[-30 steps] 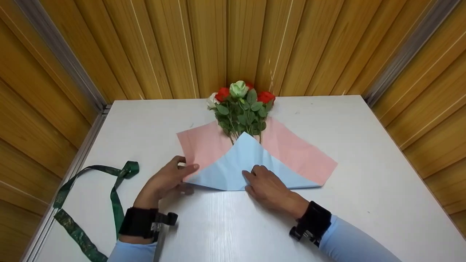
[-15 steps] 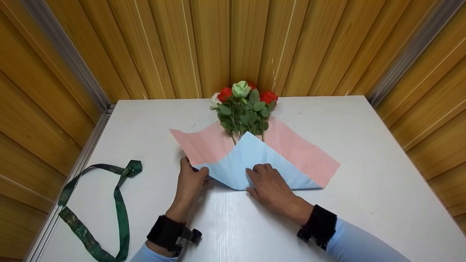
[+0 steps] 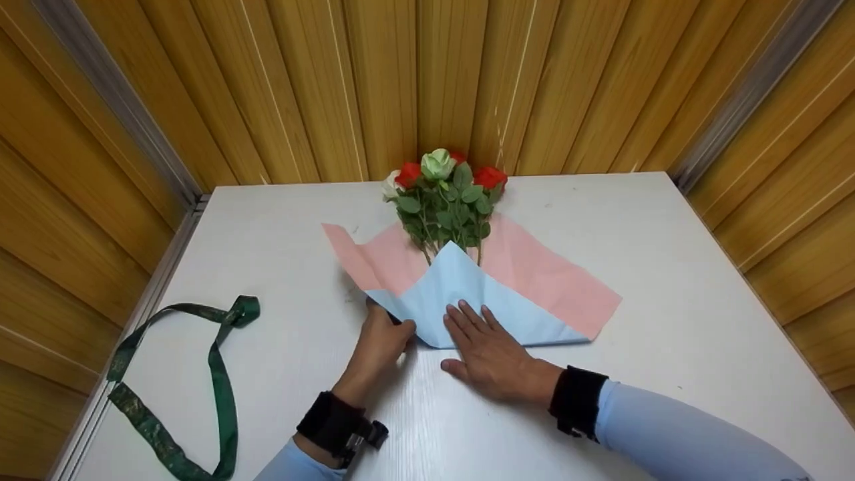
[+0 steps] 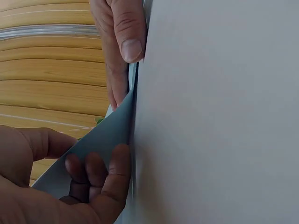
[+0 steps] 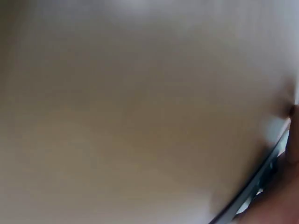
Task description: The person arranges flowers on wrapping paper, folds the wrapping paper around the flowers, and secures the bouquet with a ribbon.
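A sheet of wrapping paper, pink (image 3: 541,280) on its inner face, has its blue flap (image 3: 494,294) folded up over the stems of a rose bouquet (image 3: 444,207). My left hand (image 3: 384,341) pinches the paper's left lower edge, thumb on the near side and fingers behind, and that corner is lifted and curls inward. In the left wrist view, the raised blue paper (image 4: 110,130) passes between thumb and fingers. My right hand (image 3: 491,357) lies on the blue flap with its fingers straight, pressing near the lower fold. The right wrist view is mostly blurred tabletop.
A dark green ribbon (image 3: 224,394) lies loosely looped on the white table (image 3: 701,300) at the left. Wood-patterned panels (image 3: 387,80) rise behind the table and along both sides. The rose heads reach its back edge.
My left hand has moved right, taken the paper's left edge and raised it inward. My right hand, bent-fingered before, has flattened on the blue flap. The bouquet and ribbon stay put.
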`<state>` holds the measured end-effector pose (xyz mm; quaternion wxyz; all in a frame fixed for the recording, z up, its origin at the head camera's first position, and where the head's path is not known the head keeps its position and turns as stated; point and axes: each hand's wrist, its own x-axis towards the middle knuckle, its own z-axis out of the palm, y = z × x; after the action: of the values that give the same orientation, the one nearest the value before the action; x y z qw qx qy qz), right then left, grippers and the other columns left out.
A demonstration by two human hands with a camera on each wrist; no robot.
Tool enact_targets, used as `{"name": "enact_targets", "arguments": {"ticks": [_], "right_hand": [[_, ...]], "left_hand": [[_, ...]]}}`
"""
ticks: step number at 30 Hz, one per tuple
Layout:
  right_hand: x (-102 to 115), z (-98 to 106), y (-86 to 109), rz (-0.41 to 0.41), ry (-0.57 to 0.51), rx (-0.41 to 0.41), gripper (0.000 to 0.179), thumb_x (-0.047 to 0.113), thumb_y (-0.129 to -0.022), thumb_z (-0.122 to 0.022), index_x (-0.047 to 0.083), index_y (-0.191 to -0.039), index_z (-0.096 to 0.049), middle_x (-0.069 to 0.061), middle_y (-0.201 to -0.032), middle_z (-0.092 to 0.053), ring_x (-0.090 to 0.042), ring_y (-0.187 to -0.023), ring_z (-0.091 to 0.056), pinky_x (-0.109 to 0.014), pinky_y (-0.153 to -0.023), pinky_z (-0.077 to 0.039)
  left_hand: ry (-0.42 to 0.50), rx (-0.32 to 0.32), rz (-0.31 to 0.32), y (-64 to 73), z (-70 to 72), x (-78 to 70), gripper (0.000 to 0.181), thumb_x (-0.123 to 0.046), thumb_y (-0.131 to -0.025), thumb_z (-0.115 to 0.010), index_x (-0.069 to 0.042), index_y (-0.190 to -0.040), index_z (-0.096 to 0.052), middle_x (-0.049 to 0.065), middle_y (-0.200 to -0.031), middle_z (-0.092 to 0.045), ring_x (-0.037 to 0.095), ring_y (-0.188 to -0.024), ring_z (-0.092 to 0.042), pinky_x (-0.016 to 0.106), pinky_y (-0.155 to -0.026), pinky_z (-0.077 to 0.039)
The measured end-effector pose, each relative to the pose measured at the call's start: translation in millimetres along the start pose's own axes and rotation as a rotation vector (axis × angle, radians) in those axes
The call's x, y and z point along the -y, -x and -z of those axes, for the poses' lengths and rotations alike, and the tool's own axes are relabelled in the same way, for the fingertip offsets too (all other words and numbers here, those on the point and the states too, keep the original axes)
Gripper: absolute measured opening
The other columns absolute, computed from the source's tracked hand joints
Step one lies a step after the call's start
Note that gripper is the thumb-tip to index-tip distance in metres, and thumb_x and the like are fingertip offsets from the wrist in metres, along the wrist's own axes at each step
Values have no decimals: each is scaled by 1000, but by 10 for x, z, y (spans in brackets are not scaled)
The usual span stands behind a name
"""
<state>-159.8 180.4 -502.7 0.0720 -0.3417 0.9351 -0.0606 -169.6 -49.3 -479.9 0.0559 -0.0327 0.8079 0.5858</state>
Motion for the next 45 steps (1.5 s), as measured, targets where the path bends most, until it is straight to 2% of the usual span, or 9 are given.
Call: {"name": "enact_targets", "arguments": {"ticks": [1,5,10,14,22,29,33,39,45], "right_hand": [[-5,-5,0,1,-6,3,80,57,-111,-36,-2,-165,-26,-19,-175,-20,-38,-163,-13,-60,-129,-15],[-16,-2,0,-9,-6,19,83,60,-111,-34,0,-166,-23,-17,-175,-18,-36,-164,-10,-60,-130,-13],[-24,-7,2,-19,-17,15,83,61,-110,-35,4,-168,-22,-16,-176,-17,-35,-164,-9,-61,-129,-12],[-16,-10,3,3,8,21,81,61,-111,-33,5,-168,-21,-14,-176,-16,-35,-164,-7,-65,-128,-11],[1,29,27,32,107,17,81,62,-111,-31,5,-167,-24,-13,-177,-14,-34,-164,-8,-67,-127,-14],[79,19,162,-33,201,-76,81,61,-109,-40,0,-163,-35,-16,-170,-34,-35,-161,-26,-63,-125,-24],[108,15,186,-11,201,-35,80,60,-111,-35,-2,-163,-34,-17,-171,-32,-35,-160,-26,-61,-125,-26],[103,52,188,23,132,-1,79,56,-111,-38,-5,-161,-35,-22,-170,-31,-36,-159,-29,-57,-124,-31],[206,162,322,-38,412,-61,79,60,-109,-44,-5,-155,-47,-21,-161,-48,-34,-150,-45,-53,-118,-40]], "left_hand": [[-14,-7,3,2,-16,-28,77,-7,-90,-63,4,-155,-24,25,-130,-60,29,-107,-63,42,-89,-53],[-114,-29,-87,-21,-90,-176,78,-9,-92,-64,3,-158,-25,27,-143,-58,32,-126,-59,48,-105,-48],[-246,-6,-159,-97,-190,-341,75,-13,-94,-66,7,-156,-28,28,-122,-69,32,-107,-67,46,-88,-54],[-290,22,-159,-144,-248,-418,77,-13,-97,-64,7,-159,-24,24,-112,-72,30,-94,-68,42,-77,-52],[-354,108,-214,-222,-360,-457,70,-13,-101,-65,9,-158,-30,19,-106,-73,29,-100,-72,42,-80,-56],[-362,137,-226,-278,-451,-497,70,-8,-98,-63,7,-159,-31,6,-87,-70,18,-77,-68,33,-68,-52],[-377,161,-211,-327,-545,-542,69,-7,-98,-62,6,-159,-32,1,-81,-67,14,-68,-64,29,-62,-49],[-430,194,-186,-405,-729,-555,65,-6,-96,-60,1,-158,-39,1,-77,-65,15,-63,-59,28,-56,-45],[-481,190,-171,-443,-819,-575,65,-4,-94,-61,2,-156,-42,17,-102,-76,20,-77,-66,32,-67,-53]]}}
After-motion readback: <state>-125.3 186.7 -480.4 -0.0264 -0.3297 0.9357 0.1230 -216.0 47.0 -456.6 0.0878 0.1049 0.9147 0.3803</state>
